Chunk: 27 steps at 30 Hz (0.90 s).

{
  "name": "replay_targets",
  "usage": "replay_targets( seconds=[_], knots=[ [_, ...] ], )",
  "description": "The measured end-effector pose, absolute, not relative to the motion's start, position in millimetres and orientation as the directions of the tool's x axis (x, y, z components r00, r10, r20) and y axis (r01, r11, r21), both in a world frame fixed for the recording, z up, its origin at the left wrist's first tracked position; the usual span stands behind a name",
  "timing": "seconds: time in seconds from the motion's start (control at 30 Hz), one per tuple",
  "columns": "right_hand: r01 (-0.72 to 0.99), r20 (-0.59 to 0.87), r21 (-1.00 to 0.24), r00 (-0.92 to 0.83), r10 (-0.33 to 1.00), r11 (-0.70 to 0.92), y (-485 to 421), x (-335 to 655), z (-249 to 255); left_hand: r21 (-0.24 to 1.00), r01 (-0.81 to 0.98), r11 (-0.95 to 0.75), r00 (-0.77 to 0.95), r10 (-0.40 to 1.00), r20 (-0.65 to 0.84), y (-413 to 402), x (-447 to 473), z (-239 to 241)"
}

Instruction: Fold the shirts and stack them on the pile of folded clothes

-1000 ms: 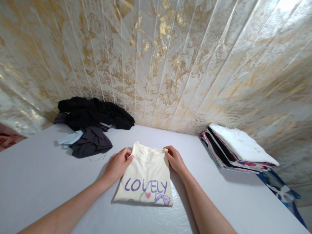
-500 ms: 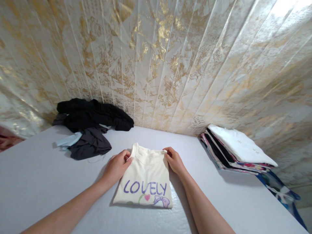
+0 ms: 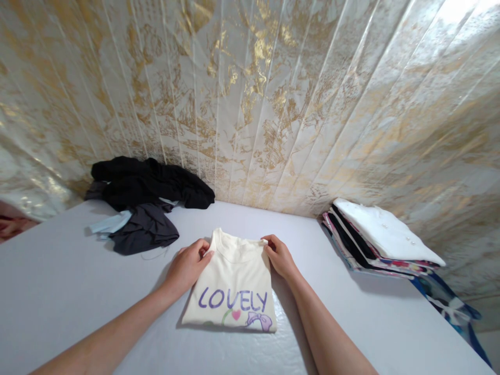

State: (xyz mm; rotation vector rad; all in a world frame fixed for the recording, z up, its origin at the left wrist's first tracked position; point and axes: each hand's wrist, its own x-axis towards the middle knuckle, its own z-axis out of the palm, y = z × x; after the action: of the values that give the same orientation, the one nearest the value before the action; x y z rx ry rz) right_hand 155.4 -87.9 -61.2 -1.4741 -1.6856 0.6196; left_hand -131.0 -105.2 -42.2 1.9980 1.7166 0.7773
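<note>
White tabletop (image 3: 58, 291) runs back to a wall (image 3: 273, 104) clad in glossy cream and gold panels. Near the front middle of it lies a folded cream shirt (image 3: 234, 281), flat, collar toward the wall, with "LOVELY" in purple letters and a small pink heart and bow at its near edge. The left hand (image 3: 187, 265) pinches the shirt's left shoulder corner, fingers curled shut on the cloth. The right hand (image 3: 279, 256) grips the right shoulder corner the same way, fingers closed over the edge. Both forearms reach in from the near edge on either side of the shirt. Back left, against the wall, sits a loose heap of dark clothes (image 3: 144, 200) with a pale blue piece showing beneath. Well to the right, a stack (image 3: 375, 239) of folded garments rests by the wall, a white one on top.
</note>
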Motion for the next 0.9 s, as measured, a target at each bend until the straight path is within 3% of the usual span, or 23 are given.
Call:
replay_targets(
  seconds=[0.33, 0.57, 0.63, 0.73, 0.8, 0.9],
  knots=[
    [0.565, 0.317, -0.797, 0.086, 0.944, 0.216, -86.7, 151.1, -62.4, 0.702, 0.693, -0.163, 0.104, 0.986, 0.127, -102.2, -131.3, -44.4],
    [0.678, 0.417, -0.713, 0.207, 0.885, 0.177, -78.1, 152.5, -68.1, 0.697, 0.709, -0.109, 0.092, 0.994, 0.062, -74.7, -126.6, -47.3],
    [0.731, 0.461, -0.66, 0.216, 0.861, 0.171, -81.7, 153.0, -63.3, 0.648, 0.751, -0.129, 0.073, 0.991, 0.113, -70.7, -122.6, -39.6],
    [0.846, 0.542, -0.495, 0.124, 0.831, 0.197, -92.8, 145.3, -50.6, 0.522, 0.814, -0.254, 0.078, 0.939, 0.335, -76.2, -107.5, -24.3],
    [0.88, 0.532, -0.397, -0.014, 0.847, 0.263, -100.7, 133.9, -43.8, 0.447, 0.807, -0.385, 0.187, 0.885, 0.425, -85.4, -91.2, -18.8],
    [0.873, 0.409, -0.316, -0.228, 0.884, 0.371, -108.4, 115.6, -42.9, 0.394, 0.762, -0.514, 0.392, 0.85, 0.351, -99.2, -66.4, -25.5]
  ],
)
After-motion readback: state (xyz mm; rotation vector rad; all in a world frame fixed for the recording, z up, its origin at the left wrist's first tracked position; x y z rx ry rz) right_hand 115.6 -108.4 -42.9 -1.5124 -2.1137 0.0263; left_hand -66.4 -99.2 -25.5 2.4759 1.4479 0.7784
